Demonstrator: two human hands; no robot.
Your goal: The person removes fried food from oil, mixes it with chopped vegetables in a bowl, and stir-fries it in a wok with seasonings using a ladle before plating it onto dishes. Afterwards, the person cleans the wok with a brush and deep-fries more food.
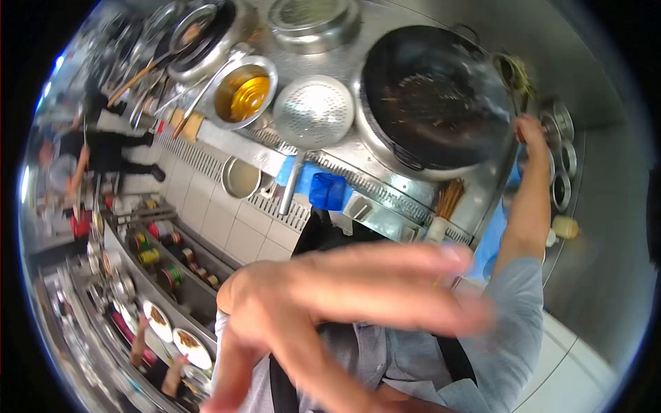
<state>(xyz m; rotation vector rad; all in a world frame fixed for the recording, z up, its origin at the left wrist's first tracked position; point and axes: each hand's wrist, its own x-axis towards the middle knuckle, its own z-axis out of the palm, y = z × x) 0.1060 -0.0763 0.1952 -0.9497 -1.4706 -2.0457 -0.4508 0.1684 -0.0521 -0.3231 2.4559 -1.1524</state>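
Observation:
My left hand is large and blurred close to the camera, with its fingers spread and nothing in them. On the right, my right hand is closed at the right edge of the big black wok, around what looks like the handle of a ladle. Greenish strands lie beside the ladle's bowl. Inside the wok are dark residue and some haze. To its left are a perforated metal skimmer and a metal pot of amber liquid.
Blue cloth hangs at the stove's front edge near a bundle of thin sticks. Small metal containers stand at right. A pot is lower left. Co-workers stand at far left; another's hands reach near plates.

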